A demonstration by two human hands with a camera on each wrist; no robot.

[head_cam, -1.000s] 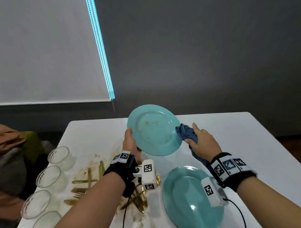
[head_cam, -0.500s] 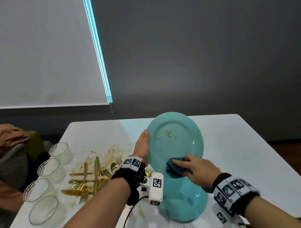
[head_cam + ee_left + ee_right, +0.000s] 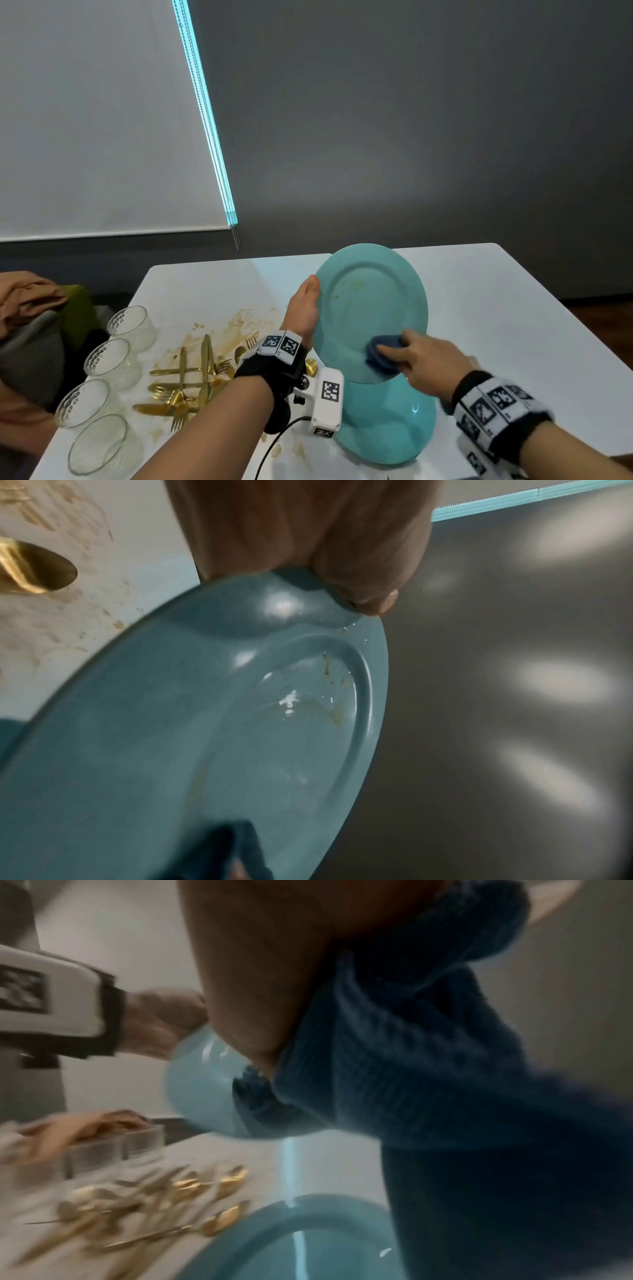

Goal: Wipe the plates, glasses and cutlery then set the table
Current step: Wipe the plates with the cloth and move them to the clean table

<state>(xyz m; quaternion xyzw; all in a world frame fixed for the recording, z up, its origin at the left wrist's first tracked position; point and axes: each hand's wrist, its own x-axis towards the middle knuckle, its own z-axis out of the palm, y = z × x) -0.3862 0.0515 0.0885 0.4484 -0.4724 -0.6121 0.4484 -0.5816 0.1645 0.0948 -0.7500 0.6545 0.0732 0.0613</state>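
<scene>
My left hand (image 3: 306, 305) grips the left rim of a turquoise plate (image 3: 371, 308), tilted up above the white table (image 3: 513, 308). The thumb (image 3: 369, 599) lies on the rim of the plate (image 3: 240, 750), which shows brown smears near its upper inner ring. My right hand (image 3: 423, 363) holds a dark blue cloth (image 3: 382, 354) pressed on the plate's lower face. The cloth (image 3: 428, 1069) hangs bunched below the right palm. A second turquoise plate (image 3: 387, 425) lies flat on the table beneath. Several gold forks, knives and spoons (image 3: 191, 383) lie in a pile left of it.
Several clear glass tumblers (image 3: 102, 387) stand in a row along the table's left edge. Brown stains (image 3: 236, 322) smear the tabletop around the cutlery. A chair with brown and grey clothing (image 3: 30, 325) stands left of the table. The table's right half is bare white.
The plate turned more upright and shifted right over the second plate. My right hand brought the cloth from the plate's right rim onto its lower face.
</scene>
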